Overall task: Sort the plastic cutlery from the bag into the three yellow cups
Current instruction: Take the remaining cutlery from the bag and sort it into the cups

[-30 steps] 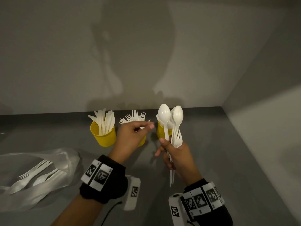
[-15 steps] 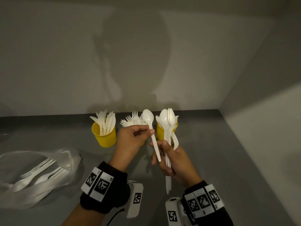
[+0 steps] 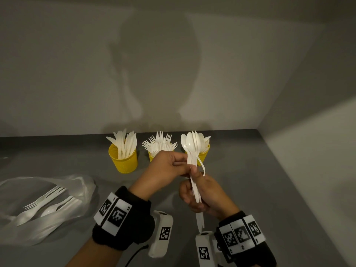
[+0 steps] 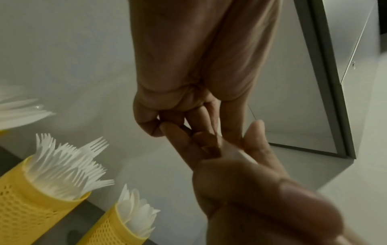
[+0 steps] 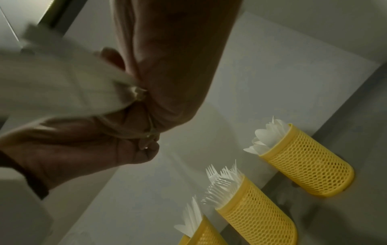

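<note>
three yellow perforated plastic cups are seen in a row at the back of the grey worktop (image 3: 250, 189), each already well filled: white plastic knives in the left cup (image 3: 124, 160), white plastic forks in the middle cup (image 3: 152, 157), white plastic spoons in the right cup (image 3: 203, 156). a bundle of white plastic spoons (image 3: 192, 151), with what looks like a fork among them, is held upright just in front of the right cup by the right hand (image 3: 204, 193), its grip closed round the handles. the left hand (image 3: 169, 166) is pinched on the bundle just above the right thumb, apparently to draw one piece out. the clear plastic bag (image 3: 38, 205) lies on the worktop well to the left, and a few forks and at least one spoon are still visible inside it. the sorting is judged mostly done; the held bundle and the bag's remainder are left to be placed.
</note>
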